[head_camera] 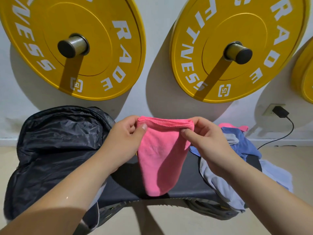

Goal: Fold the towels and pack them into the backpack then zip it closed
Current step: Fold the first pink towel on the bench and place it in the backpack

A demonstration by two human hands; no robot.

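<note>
A pink towel (159,156) hangs folded in the air over the dark bench (184,189). My left hand (125,133) pinches its top left corner and my right hand (203,138) pinches its top right corner. The black backpack (55,146) lies open on the left end of the bench, its shiny lining showing. A pile of loose towels sits on the right: a blue towel (245,145), a pale lilac towel (218,180) and a bit of another pink towel (227,125) behind.
Two yellow weight plates (72,48) (237,48) hang on wall pegs behind the bench. A black charger (280,111) is plugged into a wall socket at the right, its cable trailing to the floor. Beige floor lies in front.
</note>
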